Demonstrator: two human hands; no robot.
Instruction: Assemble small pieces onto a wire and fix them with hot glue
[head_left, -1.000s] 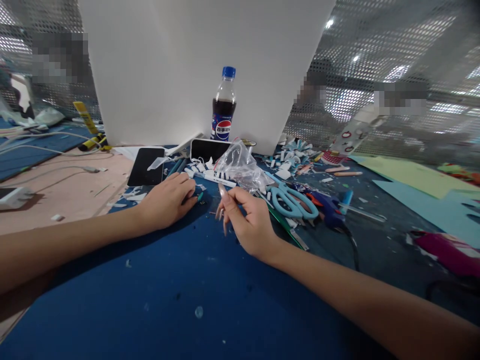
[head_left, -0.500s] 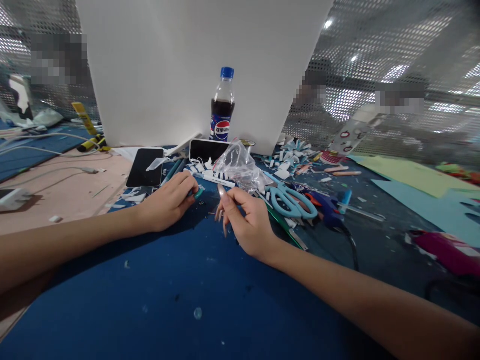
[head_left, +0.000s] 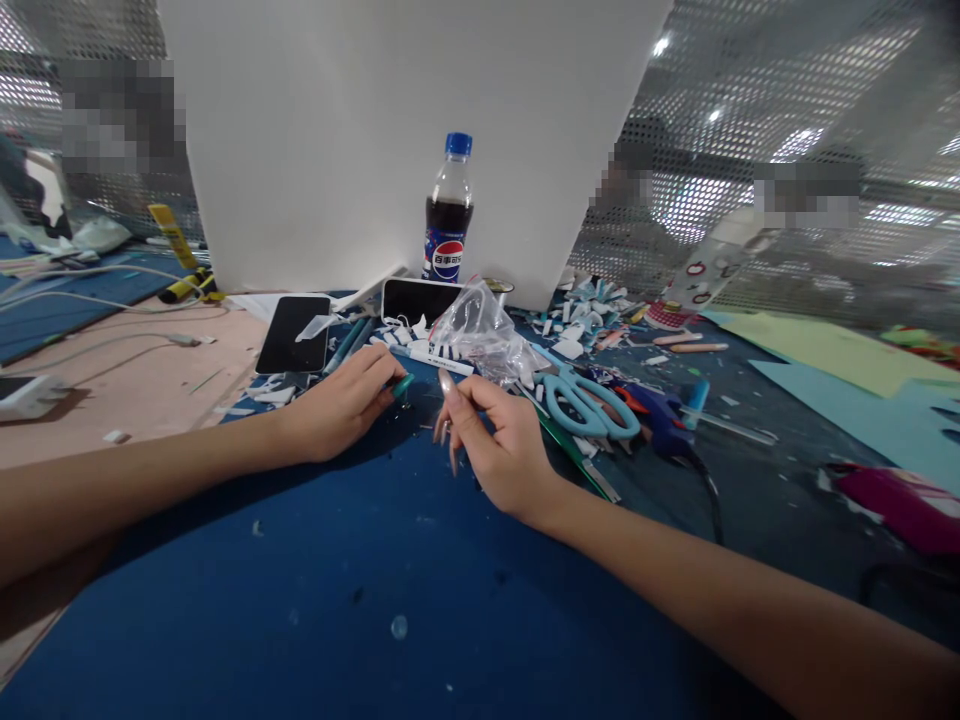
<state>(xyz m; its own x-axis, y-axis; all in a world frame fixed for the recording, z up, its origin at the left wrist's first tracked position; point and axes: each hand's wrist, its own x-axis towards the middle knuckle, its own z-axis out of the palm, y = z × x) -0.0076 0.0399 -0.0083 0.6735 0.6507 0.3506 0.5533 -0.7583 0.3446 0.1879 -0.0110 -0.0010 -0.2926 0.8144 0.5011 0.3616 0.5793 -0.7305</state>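
A dark-screened phone (head_left: pixel 292 340) lies flat on the worktop (head_left: pixel 300 620), scraps (head_left: pixel 274 394) beside it; if I swung the left wrist outward, I could nudge it. The left hand (head_left: pixel 343 402) sits palm down, its fingers seemingly pinching a small green piece (head_left: pixel 404 384) that pokes out at their tips. That piece worries me most: little of it shows, so I can't judge the hold, and a loose pinch could drop it into the litter. Just beyond lies a white marker (head_left: pixel 448 363), which might roll if I pushed forward. Behind stands a cola bottle (head_left: pixel 448 215), upright; shoving the clutter back could tip it. The clear plastic bag (head_left: pixel 487 335) in front is light enough to catch on a fingertip and drag scraps along. The right hand (head_left: pixel 502 450) has its fingers half curled and partly hiding one another; whether they hold anything I can't tell. Blue scissors (head_left: pixel 568 377) lie near its knuckles, so a sideways move could knock them. Past those, a dark blue tool (head_left: pixel 667 420) could shift if my forearm snagged its cord (head_left: pixel 714 500).
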